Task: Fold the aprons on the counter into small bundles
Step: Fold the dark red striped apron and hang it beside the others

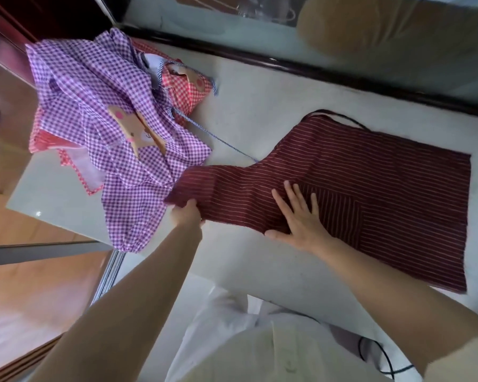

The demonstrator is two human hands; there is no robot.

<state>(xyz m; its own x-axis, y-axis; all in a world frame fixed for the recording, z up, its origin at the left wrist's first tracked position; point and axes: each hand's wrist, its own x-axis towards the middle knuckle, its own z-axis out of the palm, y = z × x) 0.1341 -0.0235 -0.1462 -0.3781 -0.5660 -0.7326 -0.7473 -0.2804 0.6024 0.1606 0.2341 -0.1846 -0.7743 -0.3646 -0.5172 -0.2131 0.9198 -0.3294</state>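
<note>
**Striped apron pinned flat, narrow end taken up for a fold**

The right hand (298,219) lies released, palm down with fingers spread, on the dark red striped apron (375,172). This apron is spread across the pale counter (260,106). The flat hand seems meant as an anchor, holding the cloth in place and perhaps marking a fold line while the other end is moved.

To the left of that palm, the left hand (186,215) grasps the apron's narrow end, with its fingers closed on the edge of the fabric. From that grip the end could probably be carried over toward the right hand. The wide skirt of the apron stretches away beyond the right fingertips and to their right. A thin black strap (342,117) loops out at its far edge.

Just past the left hand lies a rumpled purple checked apron (94,86), touching the gripped end. A red checked apron (189,89) sits partly under and behind it. A twisted blue-and-white cord (218,137) trails from that heap toward the striped cloth. Both checked aprons look unfolded, so the task seems to be in its early part.
</note>
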